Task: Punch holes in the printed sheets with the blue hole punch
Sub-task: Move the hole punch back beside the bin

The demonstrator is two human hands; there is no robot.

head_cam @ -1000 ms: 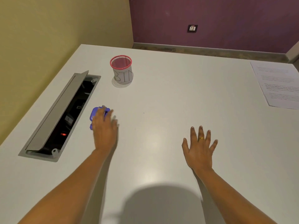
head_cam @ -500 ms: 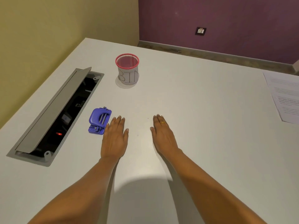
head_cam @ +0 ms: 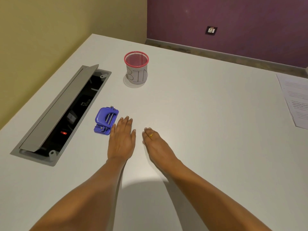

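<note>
The blue hole punch [head_cam: 105,120] lies on the white table [head_cam: 208,124], just left of my left hand [head_cam: 121,140]. That hand rests flat, palm down, fingers straight, its little-finger side almost touching the punch's base. My right hand [head_cam: 156,144], wearing a gold ring, lies flat beside it, holding nothing. The printed sheets [head_cam: 295,99] lie far off at the table's right edge, partly cut by the frame.
A red mesh cup [head_cam: 136,68] labelled BIN stands beyond the punch. An open grey cable hatch [head_cam: 61,114] is sunk into the table at the left. A yellow wall runs along the left and a purple wall lies beyond the far edge.
My left hand has come off the hole punch and now lies flat to its right. My right hand has slid left, close beside the left one.
</note>
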